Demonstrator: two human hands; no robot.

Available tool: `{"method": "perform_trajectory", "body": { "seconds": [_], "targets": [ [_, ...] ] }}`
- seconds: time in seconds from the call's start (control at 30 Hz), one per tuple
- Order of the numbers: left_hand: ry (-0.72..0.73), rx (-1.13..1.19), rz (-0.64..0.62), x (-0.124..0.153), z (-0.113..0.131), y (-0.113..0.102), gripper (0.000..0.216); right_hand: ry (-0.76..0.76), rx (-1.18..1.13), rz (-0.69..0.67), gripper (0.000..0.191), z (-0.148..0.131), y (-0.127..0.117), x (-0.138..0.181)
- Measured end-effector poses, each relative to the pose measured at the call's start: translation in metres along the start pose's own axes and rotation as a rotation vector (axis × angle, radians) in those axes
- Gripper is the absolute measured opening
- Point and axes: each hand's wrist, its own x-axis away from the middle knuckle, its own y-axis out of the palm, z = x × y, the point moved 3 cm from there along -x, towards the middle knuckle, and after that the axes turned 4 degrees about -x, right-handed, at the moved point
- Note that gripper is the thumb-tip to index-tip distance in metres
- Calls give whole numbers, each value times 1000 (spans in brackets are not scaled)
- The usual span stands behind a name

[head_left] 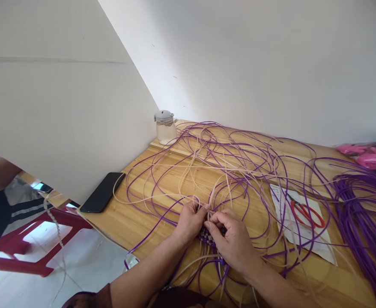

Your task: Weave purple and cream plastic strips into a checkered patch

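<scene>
A small woven patch of purple and cream strips lies on the wooden table, between my two hands. My left hand is closed, its fingers pinching cream strips at the patch's upper left edge. My right hand is closed too, thumb and fingers pressed on strips at the patch's top and covering its right part. Long purple strips and cream strips loop outward from the patch across the table.
A black phone lies at the table's left edge. A clear lidded jar stands at the back. Red-handled scissors rest on a paper sheet. A purple strip bundle lies right, pink bags behind. Red stool and a person's leg left.
</scene>
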Motion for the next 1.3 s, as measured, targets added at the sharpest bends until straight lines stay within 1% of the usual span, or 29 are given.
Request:
{"method": "perform_trajectory", "body": {
  "seconds": [0.07,0.13,0.23,0.3,0.4,0.47,0.6,0.63,0.7,0.8,0.87,0.9,0.97,1.03,1.07,1.1,1.2,1.3],
  "targets": [
    [12,-22,24,0,-2,0,28,109,-22,-38,23,3,3,0],
    [25,-19,43,0,-3,0,26,165,-56,-107,27,6,4,-3],
    [-1,22,35,-1,-4,-1,28,185,-109,-180,34,11,0,-8],
    [-46,51,-4,-1,-4,-1,30,185,-93,-156,34,14,-7,-11],
    [-77,92,-52,-1,-4,-2,33,100,54,-99,16,15,-19,-16],
    [-81,109,-69,-1,-3,-3,34,13,161,-130,8,14,-24,-20],
    [-56,90,-88,-2,-3,-3,33,-163,440,-230,12,17,-31,-40],
    [-53,73,-86,-2,-3,-3,33,-187,508,-249,14,19,-33,-48],
    [-54,38,-73,-3,-4,-3,32,-168,563,-262,16,24,-36,-66],
    [-41,-1,-50,-3,-5,-2,28,-65,494,-237,14,29,-33,-86],
    [-29,-14,-33,-3,-5,-1,25,-28,448,-226,15,28,-26,-88],
    [-27,-13,-25,-2,-4,-1,24,9,386,-233,18,28,-21,-86],
    [-27,5,-12,-1,-3,1,24,135,147,-270,25,29,-13,-76],
    [-29,28,-1,0,-1,2,26,230,-113,-311,26,28,-8,-64],
    [-33,34,4,0,0,2,27,235,-189,-317,24,27,-8,-59],
    [-39,35,6,1,0,1,29,206,-208,-307,22,25,-9,-56],
    [-63,33,-19,1,0,0,32,85,-124,-212,24,22,-14,-52],
    [-61,40,-52,1,-2,-1,33,-33,-10,-119,24,20,-13,-54]
  ]
}}
